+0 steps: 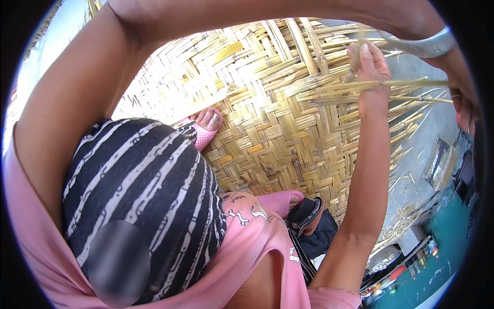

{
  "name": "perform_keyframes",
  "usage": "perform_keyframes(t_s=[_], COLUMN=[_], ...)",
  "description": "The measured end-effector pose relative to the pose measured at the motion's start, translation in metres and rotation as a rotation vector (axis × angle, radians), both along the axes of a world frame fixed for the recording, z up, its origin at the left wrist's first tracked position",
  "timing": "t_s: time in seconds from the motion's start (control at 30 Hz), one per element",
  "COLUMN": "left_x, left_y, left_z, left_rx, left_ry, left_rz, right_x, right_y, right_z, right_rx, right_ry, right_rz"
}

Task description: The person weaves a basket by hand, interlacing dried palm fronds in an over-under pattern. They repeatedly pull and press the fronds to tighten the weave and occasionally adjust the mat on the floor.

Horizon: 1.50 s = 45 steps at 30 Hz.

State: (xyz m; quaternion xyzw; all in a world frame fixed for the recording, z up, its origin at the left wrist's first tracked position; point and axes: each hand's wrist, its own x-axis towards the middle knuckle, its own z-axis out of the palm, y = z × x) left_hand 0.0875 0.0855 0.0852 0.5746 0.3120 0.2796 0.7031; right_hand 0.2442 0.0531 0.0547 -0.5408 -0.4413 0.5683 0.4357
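Note:
A large mat [298,139] of flat bamboo strips in a slanting weave spreads beneath both arms. My left arm arches across the top, with a silvery bangle at the wrist. At the far right edge my left hand [465,114] curls its fingers, one wearing a ring. A long bamboo strip [411,83] runs into it; the grip itself is partly hidden. Over the mat's upper right edge, my right hand [373,64] is closed, thumb against fingers, on a short, motion-blurred bamboo strip [353,71]. The long strip crosses at my right wrist. Loose strip ends fan out at the mat's right edge.
My feet in pink sandals [207,135] rest on the mat, beside my striped trouser leg [139,185]. A dark cloth [321,239] lies near the lower edge. At right are a dark flat block [440,164], bamboo scraps, and small items on a teal surface [442,247].

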Motion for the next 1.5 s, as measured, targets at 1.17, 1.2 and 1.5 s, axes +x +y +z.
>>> perform_keyframes(t_s=[1.17,1.2,1.5], left_x=[0.026,0.028,0.008], left_y=[0.022,0.025,0.038], left_z=[-0.057,-0.057,-0.052], left_rx=[0.926,0.941,1.018], left_ry=[1.125,1.141,1.241], left_rz=[-0.452,-0.465,-0.519], right_x=[0.11,0.11,0.098], right_y=[-0.118,-0.118,-0.086], right_z=[-0.055,-0.055,-0.031], right_rx=[0.36,0.367,0.247], right_ry=[-1.344,-1.351,-1.368], right_rz=[0.662,0.664,0.651])
